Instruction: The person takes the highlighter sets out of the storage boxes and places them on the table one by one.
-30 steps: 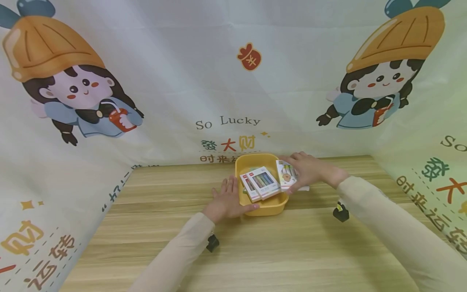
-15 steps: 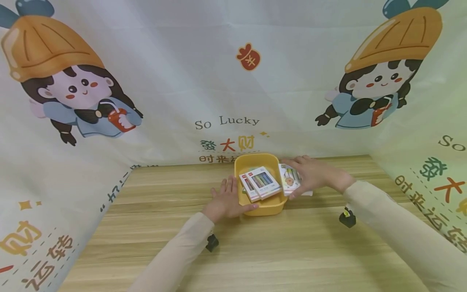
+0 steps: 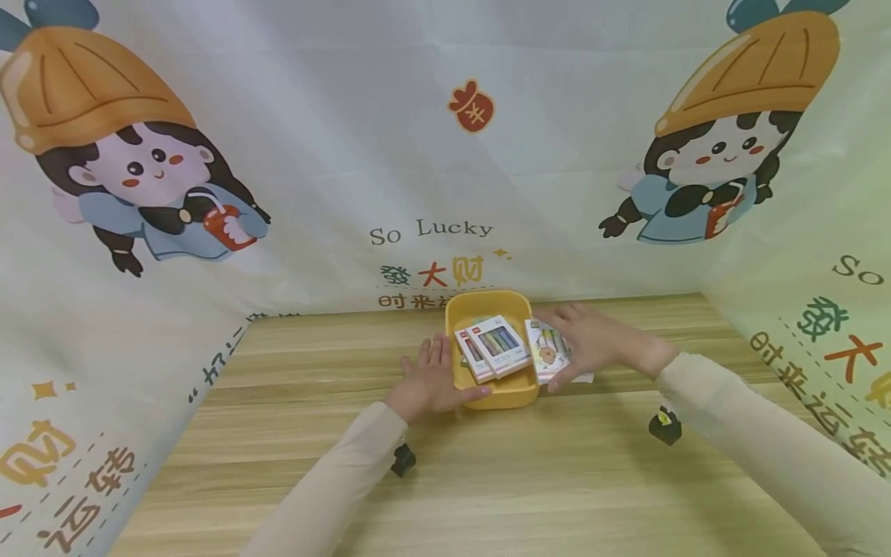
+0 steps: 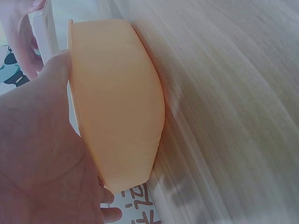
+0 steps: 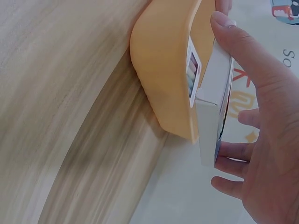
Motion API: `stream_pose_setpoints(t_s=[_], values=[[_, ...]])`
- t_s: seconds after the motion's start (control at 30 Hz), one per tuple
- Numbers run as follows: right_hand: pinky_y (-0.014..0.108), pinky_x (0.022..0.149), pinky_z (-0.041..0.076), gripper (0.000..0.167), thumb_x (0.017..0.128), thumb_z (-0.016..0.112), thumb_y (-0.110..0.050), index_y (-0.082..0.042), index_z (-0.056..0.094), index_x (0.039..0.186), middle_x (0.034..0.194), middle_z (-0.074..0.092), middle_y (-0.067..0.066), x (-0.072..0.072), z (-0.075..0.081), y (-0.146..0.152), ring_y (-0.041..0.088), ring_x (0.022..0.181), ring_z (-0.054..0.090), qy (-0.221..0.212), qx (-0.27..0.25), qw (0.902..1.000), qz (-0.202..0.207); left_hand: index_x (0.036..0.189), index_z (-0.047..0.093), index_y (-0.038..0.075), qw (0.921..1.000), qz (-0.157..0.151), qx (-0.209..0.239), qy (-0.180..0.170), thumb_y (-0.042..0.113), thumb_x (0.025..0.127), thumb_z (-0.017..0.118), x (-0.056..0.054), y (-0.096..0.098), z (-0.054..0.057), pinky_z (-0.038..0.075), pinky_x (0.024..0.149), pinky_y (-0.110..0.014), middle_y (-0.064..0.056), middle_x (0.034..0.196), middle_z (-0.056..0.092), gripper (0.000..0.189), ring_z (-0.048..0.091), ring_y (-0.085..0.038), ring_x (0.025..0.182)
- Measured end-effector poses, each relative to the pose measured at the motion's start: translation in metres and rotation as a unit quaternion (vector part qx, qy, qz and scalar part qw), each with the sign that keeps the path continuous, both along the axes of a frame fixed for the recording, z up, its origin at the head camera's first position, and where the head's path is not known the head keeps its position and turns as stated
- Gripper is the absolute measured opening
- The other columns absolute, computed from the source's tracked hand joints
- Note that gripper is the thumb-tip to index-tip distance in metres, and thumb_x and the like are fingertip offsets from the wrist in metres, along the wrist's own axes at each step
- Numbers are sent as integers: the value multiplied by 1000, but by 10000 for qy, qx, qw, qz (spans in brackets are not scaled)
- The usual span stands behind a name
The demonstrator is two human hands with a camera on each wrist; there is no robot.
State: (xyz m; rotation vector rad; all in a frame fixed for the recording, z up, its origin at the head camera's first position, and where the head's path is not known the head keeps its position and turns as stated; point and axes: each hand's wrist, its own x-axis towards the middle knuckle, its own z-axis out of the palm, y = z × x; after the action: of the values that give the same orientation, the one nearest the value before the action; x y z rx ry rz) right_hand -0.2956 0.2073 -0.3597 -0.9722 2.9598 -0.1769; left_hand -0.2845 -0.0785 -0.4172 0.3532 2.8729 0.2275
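Observation:
A yellow plastic basket [image 3: 515,398] sits on the wooden table in the head view. Inside lie two white boxes with windows showing coloured sticks, perhaps crayons; the upper crayon box [image 3: 500,348] partly covers the lower one [image 3: 476,357]. My left hand [image 3: 430,387] rests against the basket's left side, fingers straight and thumb along the front rim. My right hand [image 3: 592,340] grips another white crayon box [image 3: 547,352], printed with a cartoon, by its edges. This box is tilted at the basket's right rim. In the right wrist view, the thumb and fingers span the held box [image 5: 209,126].
A printed white cloth [image 3: 334,155] hangs behind and at both sides of the wooden table [image 3: 515,495]. Under the wrists hang small black camera mounts, one on the left [image 3: 403,460] and one on the right [image 3: 665,425]. Something green shows beneath the boxes.
My right hand has shifted the held box slightly toward me along the basket's right rim. The left hand stays at the basket, and the head view has drifted a little.

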Motion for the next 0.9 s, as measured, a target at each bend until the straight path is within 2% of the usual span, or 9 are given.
stream_pose_setpoints(t_s=[0.27, 0.63, 0.9], values=[[66, 111, 36, 121, 61, 80, -70, -9, 33, 154, 148, 45, 27, 8, 4, -4, 49, 136, 43, 35, 96, 9999, 40, 158, -3, 1, 10000, -1, -10, 19, 81, 85, 43, 0, 0, -1, 11, 121, -67, -17, 168, -5, 118, 0, -37, 156], [63, 111, 38, 120, 61, 83, -66, -10, 33, 154, 145, 48, 23, 15, 0, -7, 44, 134, 46, 105, 103, 9999, 76, 158, -3, 3, 10000, 5, -17, 28, 82, 85, 42, -1, 0, 0, 11, 122, -66, -16, 168, -5, 117, -1, -36, 156], [62, 110, 40, 122, 60, 81, -70, -12, 31, 155, 146, 49, 22, 24, -1, -10, 43, 134, 47, 48, 152, 9999, -42, 158, -4, 2, 10000, -23, -30, -19, 80, 86, 42, 0, 0, 0, 10, 122, -65, -16, 168, -6, 116, -3, -36, 156]])
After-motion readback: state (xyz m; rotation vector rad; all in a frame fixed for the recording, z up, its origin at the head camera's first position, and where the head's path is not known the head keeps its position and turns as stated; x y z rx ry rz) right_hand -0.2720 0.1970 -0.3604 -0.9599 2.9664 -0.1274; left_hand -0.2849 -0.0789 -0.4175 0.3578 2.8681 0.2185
